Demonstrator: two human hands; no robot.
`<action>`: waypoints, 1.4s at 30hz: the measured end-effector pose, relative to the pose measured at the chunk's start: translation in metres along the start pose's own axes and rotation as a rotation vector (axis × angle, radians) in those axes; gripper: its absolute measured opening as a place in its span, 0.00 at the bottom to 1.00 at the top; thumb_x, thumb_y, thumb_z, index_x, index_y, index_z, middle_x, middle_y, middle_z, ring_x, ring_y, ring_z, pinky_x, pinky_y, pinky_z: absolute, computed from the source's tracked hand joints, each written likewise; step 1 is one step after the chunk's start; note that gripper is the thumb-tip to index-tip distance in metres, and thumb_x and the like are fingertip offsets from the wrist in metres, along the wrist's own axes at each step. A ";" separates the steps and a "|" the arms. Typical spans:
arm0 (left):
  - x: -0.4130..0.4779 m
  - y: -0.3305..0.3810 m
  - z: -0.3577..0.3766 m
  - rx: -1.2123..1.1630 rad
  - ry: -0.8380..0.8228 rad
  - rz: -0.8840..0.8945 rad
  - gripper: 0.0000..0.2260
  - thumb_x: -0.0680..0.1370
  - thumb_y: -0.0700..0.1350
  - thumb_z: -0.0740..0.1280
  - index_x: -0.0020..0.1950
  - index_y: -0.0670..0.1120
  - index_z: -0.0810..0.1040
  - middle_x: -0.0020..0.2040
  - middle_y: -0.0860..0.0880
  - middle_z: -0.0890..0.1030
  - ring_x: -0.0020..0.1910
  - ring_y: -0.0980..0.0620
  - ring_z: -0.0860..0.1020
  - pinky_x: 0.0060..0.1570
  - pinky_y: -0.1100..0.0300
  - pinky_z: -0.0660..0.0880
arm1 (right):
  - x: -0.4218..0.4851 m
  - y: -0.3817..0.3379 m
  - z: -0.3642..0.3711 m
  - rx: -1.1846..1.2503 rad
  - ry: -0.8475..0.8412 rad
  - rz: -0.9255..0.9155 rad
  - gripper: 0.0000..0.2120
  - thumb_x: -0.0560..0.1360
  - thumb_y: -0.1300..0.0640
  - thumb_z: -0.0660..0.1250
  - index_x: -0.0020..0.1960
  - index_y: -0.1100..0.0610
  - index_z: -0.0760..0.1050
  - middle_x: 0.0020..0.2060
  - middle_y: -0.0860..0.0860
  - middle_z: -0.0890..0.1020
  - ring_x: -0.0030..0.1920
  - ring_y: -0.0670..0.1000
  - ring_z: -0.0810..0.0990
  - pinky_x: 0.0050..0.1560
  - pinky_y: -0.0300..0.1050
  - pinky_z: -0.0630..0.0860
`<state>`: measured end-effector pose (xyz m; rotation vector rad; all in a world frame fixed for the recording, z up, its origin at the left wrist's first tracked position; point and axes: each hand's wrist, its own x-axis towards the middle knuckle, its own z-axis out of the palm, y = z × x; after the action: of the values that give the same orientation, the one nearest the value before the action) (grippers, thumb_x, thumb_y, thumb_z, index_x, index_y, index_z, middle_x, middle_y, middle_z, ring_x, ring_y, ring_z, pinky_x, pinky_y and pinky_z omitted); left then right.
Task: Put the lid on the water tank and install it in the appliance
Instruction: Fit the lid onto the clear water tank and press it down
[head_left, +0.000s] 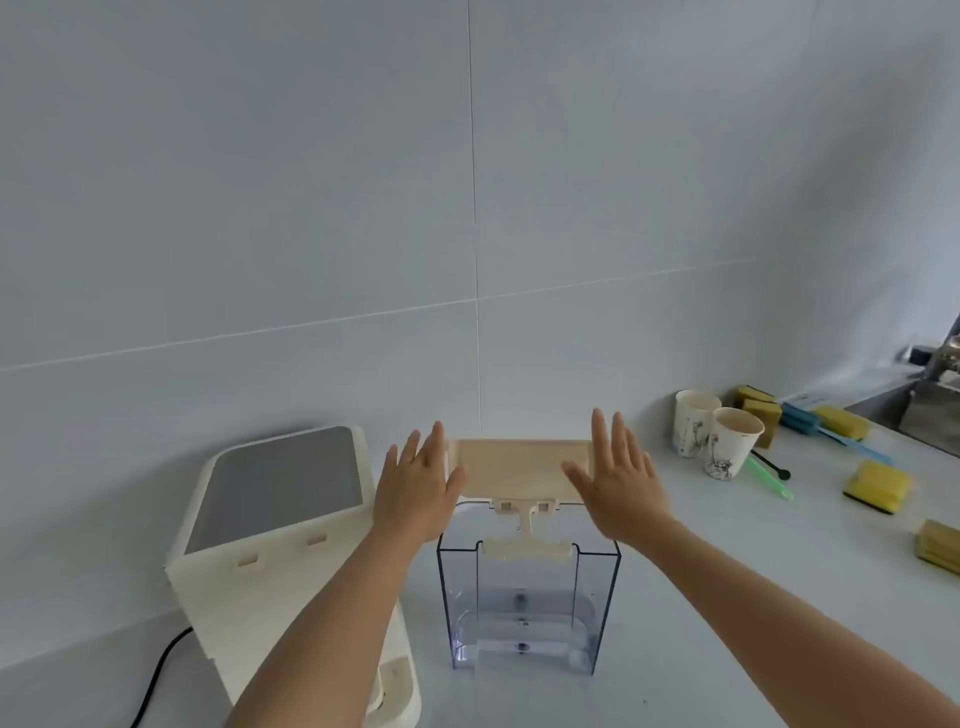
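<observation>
Water tank (524, 597) stands upright on the worktop (727, 597), forward of its back edge and just right of the larger cream appliance (280, 519). You hold the cream lid (519, 467) over the tank's open top, pressed between your left hand (415, 488) and right hand (618, 483), with your fingers straight and slightly apart. Two paper cups (717, 441) and yellow sponges (878, 486) sit toward the right back edge.

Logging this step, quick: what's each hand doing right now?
Left hand: open, flat against the lid's left end.
Right hand: open, flat against its right end.
</observation>
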<state>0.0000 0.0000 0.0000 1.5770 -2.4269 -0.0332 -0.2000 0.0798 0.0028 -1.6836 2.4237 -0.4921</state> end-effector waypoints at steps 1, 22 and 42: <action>0.003 0.000 -0.001 -0.029 0.010 -0.022 0.27 0.81 0.54 0.45 0.76 0.41 0.48 0.70 0.40 0.70 0.71 0.44 0.64 0.70 0.51 0.59 | 0.004 0.002 -0.002 0.076 -0.006 0.048 0.34 0.76 0.39 0.41 0.72 0.53 0.29 0.76 0.57 0.37 0.76 0.57 0.41 0.75 0.53 0.46; 0.061 0.002 0.020 -0.419 -0.101 -0.305 0.22 0.79 0.54 0.46 0.42 0.39 0.70 0.42 0.42 0.74 0.44 0.42 0.71 0.44 0.56 0.66 | 0.059 0.014 0.000 0.716 -0.030 0.333 0.11 0.75 0.53 0.55 0.39 0.60 0.67 0.31 0.55 0.72 0.37 0.55 0.72 0.33 0.43 0.66; 0.024 -0.001 -0.007 -0.357 -0.025 -0.168 0.21 0.80 0.50 0.48 0.30 0.42 0.59 0.29 0.46 0.65 0.37 0.43 0.67 0.34 0.56 0.61 | 0.014 0.013 -0.006 0.406 0.160 0.098 0.19 0.77 0.54 0.52 0.28 0.57 0.56 0.26 0.52 0.63 0.30 0.52 0.61 0.29 0.45 0.55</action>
<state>-0.0063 -0.0215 0.0116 1.6091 -2.1469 -0.4901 -0.2187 0.0719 0.0042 -1.3948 2.2895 -1.0560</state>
